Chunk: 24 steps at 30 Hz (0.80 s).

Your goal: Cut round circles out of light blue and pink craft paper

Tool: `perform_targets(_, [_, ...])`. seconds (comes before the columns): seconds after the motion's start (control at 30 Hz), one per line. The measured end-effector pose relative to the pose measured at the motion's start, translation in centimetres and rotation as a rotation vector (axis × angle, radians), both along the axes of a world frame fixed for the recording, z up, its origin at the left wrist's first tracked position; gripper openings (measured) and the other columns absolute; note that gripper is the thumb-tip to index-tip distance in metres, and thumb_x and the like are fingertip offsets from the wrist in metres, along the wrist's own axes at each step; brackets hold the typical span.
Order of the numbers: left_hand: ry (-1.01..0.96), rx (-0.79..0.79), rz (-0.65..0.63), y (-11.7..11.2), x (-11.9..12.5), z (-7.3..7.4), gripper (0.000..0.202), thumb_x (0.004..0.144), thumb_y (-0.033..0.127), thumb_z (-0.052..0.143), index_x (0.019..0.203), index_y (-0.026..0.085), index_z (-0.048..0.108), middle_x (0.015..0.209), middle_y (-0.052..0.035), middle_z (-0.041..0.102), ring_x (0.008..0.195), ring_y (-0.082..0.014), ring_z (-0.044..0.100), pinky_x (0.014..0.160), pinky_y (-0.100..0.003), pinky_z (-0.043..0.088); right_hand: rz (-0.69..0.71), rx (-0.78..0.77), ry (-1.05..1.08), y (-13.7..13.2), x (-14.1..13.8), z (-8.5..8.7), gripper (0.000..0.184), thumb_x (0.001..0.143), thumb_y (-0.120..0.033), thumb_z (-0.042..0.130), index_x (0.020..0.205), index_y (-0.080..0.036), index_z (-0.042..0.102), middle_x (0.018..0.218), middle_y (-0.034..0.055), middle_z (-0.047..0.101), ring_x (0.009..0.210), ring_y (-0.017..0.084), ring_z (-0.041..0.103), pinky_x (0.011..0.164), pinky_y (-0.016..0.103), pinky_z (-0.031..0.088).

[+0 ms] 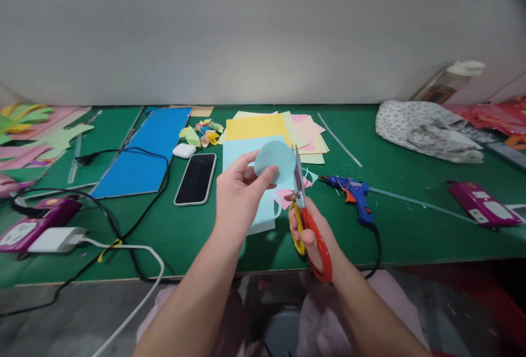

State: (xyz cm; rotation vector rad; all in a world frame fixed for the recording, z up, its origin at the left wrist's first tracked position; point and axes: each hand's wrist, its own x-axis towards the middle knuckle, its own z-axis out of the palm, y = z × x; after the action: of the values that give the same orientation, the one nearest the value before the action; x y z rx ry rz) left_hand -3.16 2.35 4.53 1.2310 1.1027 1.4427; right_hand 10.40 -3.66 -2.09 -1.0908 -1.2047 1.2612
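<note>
My left hand [242, 187] pinches a round light-blue paper disc [273, 160] between thumb and fingers, holding it up over the table. In my right hand [314, 231] is a pair of scissors [299, 181] with one red and one yellow handle, its blades pointing away from me. The blades are at the right edge of the disc, slightly parted near the tips. Below both hands lie light-blue paper sheets [236, 159], one with a round cut-out near its edge, and pink and blue paper scraps [283, 198].
A blue glue gun [349, 190] with a glue stick lies right. Left are a phone [196, 179], a white case [184, 151], a blue board [143, 148], small paper flowers [203, 132] and cables by a purple power strip [36, 222]. Yellow sheets [258, 125] and a cloth bag [427, 132] lie behind.
</note>
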Motion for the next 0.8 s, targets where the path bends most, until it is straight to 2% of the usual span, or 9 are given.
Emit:
perform_targets(0.17, [0.016, -0.001, 0.019, 0.03, -0.08, 0.1, 0.037, 0.068, 0.033, 0.075, 0.1, 0.017, 0.068, 0.064, 0.0024, 0.065, 0.06, -0.0108, 0.061, 0.059, -0.023, 0.058, 0.007, 0.014, -0.016, -0.08, 0.06, 0.25, 0.087, 0.057, -0.084, 0.052, 0.117, -0.022, 0.051, 0.071, -0.0025, 0.042, 0.053, 0.011, 0.036, 0.046, 0.025, 0.032])
perform_targets(0.8, [0.015, 0.002, 0.07, 0.19, -0.38, 0.41, 0.038, 0.067, 0.032, 0.075, 0.101, 0.017, 0.068, 0.059, 0.0041, 0.061, 0.061, -0.0115, 0.061, 0.058, -0.024, 0.058, -0.009, -0.016, 0.003, -0.01, -0.12, 0.01, 0.088, 0.051, -0.085, 0.055, 0.112, -0.021, 0.054, 0.067, -0.0031, 0.042, 0.053, 0.01, 0.033, 0.044, 0.023, 0.03])
